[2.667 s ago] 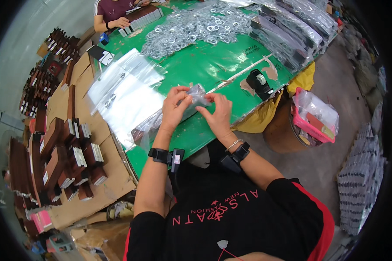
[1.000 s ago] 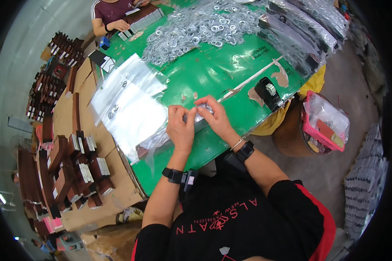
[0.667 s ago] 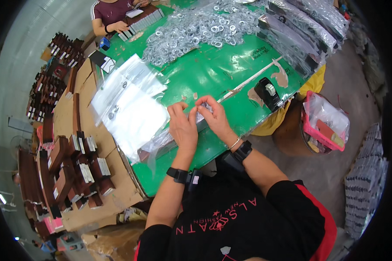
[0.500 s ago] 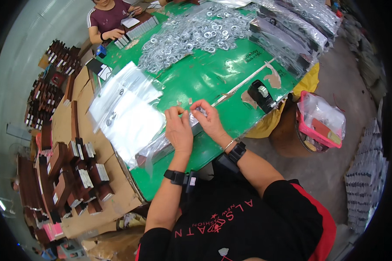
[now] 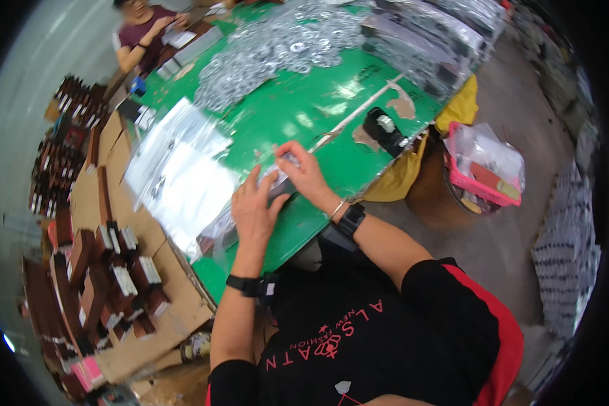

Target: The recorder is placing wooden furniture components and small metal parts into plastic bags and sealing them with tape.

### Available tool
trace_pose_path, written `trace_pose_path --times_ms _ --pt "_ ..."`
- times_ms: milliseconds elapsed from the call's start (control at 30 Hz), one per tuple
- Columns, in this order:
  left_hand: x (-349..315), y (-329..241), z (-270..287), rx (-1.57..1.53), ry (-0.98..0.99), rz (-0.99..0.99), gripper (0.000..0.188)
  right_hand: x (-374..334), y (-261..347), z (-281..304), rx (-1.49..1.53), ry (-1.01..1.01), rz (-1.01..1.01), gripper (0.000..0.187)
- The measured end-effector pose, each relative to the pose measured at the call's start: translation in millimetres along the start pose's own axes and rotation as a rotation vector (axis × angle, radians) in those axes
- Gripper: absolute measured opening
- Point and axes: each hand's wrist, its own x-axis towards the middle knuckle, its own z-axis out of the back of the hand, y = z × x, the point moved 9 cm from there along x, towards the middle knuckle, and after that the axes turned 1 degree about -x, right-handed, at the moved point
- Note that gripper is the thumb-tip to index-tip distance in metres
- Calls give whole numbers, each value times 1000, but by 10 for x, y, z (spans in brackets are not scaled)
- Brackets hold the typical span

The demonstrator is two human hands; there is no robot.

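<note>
A long bar in clear plastic wrapping (image 5: 224, 224) lies at the near side of the green table, slanting away between my hands. My left hand (image 5: 252, 211) is around the bar, its thumb on the near side and its fingers bent over the top. At the far end, my right hand (image 5: 302, 170) has its fingers curled together at the plastic; the fingertips are partly hidden. Just left of the bar lies a stack of clear plastic bags (image 5: 183, 179), some with small dark rings on or in them.
A wide heap of metal washers (image 5: 277, 51) covers the far table. Wrapped bundles (image 5: 413, 51) stand far right, near a black tape dispenser (image 5: 384, 132). A pink basket (image 5: 484, 186) sits off the right edge. Brown bars (image 5: 95, 277) are stacked left. A co-worker (image 5: 145, 37) sits opposite.
My left hand has gone from a pinch to a wider grip over the wrapped bar, thumb apart. My view has shifted slightly. The co-worker's hand has lifted from the row of blocks.
</note>
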Motion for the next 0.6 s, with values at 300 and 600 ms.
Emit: trace_pose_path --times_ms 300,600 --pt "-14 14 -39 -112 57 -59 47 -222 979 1401 -595 -114 215 53" --pt "475 -786 -64 -322 -91 -138 44 -84 735 2381 -978 -125 8 58"
